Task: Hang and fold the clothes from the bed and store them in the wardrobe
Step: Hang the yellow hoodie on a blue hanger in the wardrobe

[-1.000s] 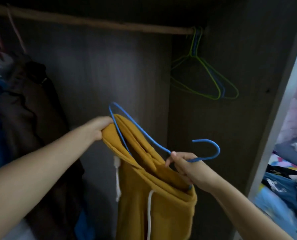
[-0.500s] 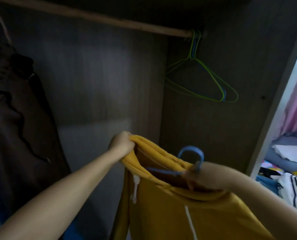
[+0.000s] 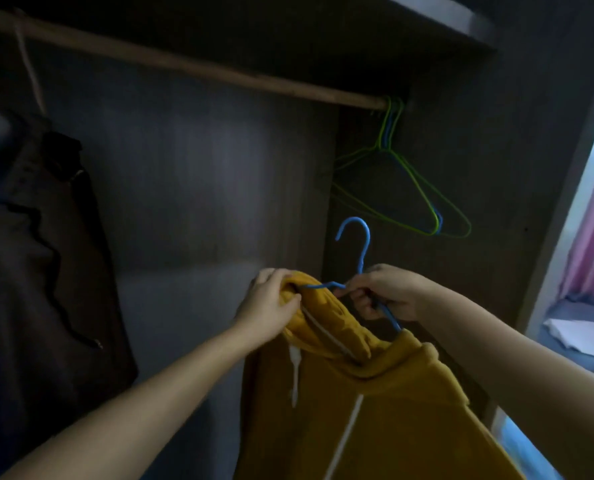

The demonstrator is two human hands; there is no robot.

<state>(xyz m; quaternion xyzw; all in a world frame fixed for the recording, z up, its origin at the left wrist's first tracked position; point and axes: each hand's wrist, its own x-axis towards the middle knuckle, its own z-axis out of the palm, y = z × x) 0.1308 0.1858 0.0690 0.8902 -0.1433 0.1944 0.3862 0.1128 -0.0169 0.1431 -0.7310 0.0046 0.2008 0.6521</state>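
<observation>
Inside a dim wardrobe (image 3: 191,188), a person's left hand (image 3: 271,306) grips the bunched neck of a mustard-yellow hooded sweatshirt (image 3: 375,403) while the right hand (image 3: 385,292) pinches the wire of a blue hanger (image 3: 359,251), its hook upright and one arm tucked into the fabric. Green and blue empty hangers (image 3: 409,188) dangle from the wooden rail (image 3: 191,67); a dark jacket (image 3: 46,258) hangs at left.

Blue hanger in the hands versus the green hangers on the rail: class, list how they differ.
The blue hanger is gripped by the right hand, off the rail; the green hangers hang from it. The blue hanger carries a yellow hoodie; the green hangers are bare. Both are thin, hooked wire.
</observation>
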